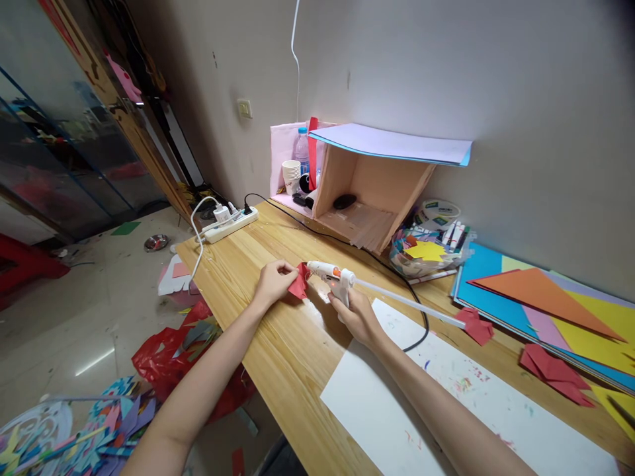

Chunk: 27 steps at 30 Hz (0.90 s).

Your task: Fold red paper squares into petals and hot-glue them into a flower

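Note:
My left hand (274, 283) pinches a small folded piece of red paper (299, 283) just above the wooden table (278, 344). In my right hand (358, 316) is a white hot glue gun (331, 274), held by its handle with a small red light showing. Its nozzle points left and meets or nearly meets the red paper; I cannot tell if they touch. A long glue stick (411, 302) sticks out from the gun's back toward the right. Two more folded red papers, one nearer (554, 373) and one farther (477, 325), lie at the right.
A stained white sheet (397, 396) lies under my right forearm. A black cable (317, 231) runs from the power strip (231, 225) across the table. Behind stand a cardboard box (377, 185) and a tub of markers (431, 244). Coloured paper (536, 291) is stacked right.

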{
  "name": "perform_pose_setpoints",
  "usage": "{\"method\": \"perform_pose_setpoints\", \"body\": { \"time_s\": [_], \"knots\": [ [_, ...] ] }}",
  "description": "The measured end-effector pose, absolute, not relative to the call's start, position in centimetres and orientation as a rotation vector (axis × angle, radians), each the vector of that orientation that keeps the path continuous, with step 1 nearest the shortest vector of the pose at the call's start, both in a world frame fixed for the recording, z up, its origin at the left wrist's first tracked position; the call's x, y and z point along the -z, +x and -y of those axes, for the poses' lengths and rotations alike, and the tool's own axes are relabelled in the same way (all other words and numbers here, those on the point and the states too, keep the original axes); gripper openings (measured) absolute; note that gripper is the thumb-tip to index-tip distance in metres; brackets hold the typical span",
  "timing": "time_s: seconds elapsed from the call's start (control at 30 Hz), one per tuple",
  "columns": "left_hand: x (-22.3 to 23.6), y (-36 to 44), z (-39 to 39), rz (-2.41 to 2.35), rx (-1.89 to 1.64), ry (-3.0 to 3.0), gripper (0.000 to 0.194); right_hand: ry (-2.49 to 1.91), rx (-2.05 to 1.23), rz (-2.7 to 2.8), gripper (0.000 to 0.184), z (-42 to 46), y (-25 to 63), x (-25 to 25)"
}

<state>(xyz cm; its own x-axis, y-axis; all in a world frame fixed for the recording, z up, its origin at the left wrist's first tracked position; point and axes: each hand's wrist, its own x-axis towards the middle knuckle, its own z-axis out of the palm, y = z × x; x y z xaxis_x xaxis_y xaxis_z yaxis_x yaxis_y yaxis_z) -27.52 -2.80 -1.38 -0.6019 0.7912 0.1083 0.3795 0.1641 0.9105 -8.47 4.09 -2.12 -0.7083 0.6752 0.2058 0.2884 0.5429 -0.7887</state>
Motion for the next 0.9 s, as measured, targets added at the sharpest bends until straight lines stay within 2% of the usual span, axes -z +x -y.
{"method": "perform_pose_setpoints", "body": {
  "time_s": [0.9],
  "knots": [
    [2.01, -28.16, 2.62, -2.106, -1.464, 1.084, 0.013, -0.779, -1.013, 2.263, 0.029, -4.10, -8.50, 2.26]
  ]
}}
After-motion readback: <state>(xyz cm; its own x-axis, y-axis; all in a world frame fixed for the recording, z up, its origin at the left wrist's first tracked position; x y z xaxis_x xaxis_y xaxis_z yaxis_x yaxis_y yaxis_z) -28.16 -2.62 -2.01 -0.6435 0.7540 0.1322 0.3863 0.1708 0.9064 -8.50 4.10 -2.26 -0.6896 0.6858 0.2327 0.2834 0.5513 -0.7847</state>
